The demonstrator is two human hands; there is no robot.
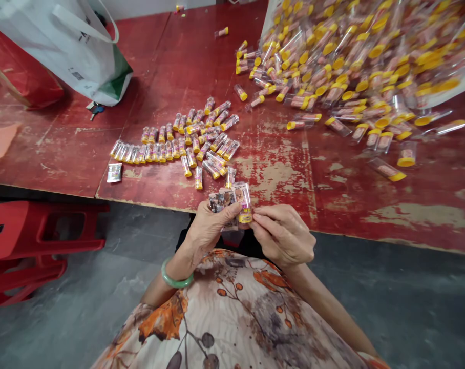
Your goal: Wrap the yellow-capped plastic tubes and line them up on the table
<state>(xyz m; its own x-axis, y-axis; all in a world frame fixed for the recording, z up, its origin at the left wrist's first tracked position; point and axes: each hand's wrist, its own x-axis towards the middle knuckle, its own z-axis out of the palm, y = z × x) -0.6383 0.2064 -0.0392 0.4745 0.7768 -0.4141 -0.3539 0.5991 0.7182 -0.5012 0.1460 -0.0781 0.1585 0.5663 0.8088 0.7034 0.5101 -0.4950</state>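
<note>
Just in front of the table's near edge, my left hand (205, 228) is closed round a small stack of printed paper slips (219, 200). My right hand (282, 236) pinches the yellow cap end of a clear plastic tube (243, 201), which stands upright between both hands with a picture slip inside. A green bangle (174, 279) sits on my left wrist. Right behind the hands, a group of several filled yellow-capped tubes (178, 141) lies in rows on the red table (271, 169).
A big heap of clear yellow-capped tubes (355, 56) covers the table's far right. A white plastic bag (67, 46) and keys (95, 108) lie at the far left. One loose slip (114, 172) rests near the edge. A red plastic stool (33, 241) stands at my left.
</note>
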